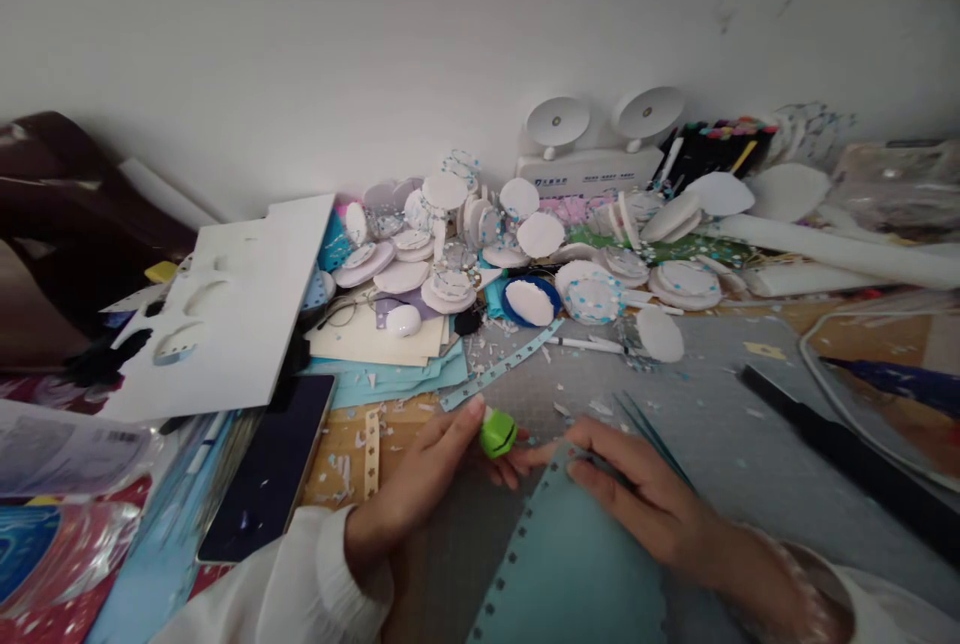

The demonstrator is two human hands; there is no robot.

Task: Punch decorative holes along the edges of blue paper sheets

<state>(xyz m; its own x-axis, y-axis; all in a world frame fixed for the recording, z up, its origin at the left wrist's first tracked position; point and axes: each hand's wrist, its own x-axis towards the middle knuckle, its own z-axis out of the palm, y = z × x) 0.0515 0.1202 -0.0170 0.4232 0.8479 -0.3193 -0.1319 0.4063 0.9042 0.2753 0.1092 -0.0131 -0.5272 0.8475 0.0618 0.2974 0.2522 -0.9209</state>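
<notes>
My left hand point(435, 464) is closed around a small bright green craft punch point(498, 434), held just above the mat. In my right hand point(649, 494), pinched between thumb and fingers at its upper corner, is a light blue paper sheet point(577, 564). A row of small star- or flower-shaped holes runs along the sheet's left edge. The punch is close to that corner, slightly apart from it. Beyond my hands lies a cut blue paper strip point(502, 364) with similar holes, and left of my left hand a cream strip point(372, 454) also has punched holes.
A grey cutting mat point(712, 394) covers the table, scattered with paper scraps. Many white discs point(450, 289) pile up along the wall near a twin-headed lamp point(592, 164). A phone point(270, 469) and white board point(232, 304) lie left; a black-handled tool point(847, 464) lies right.
</notes>
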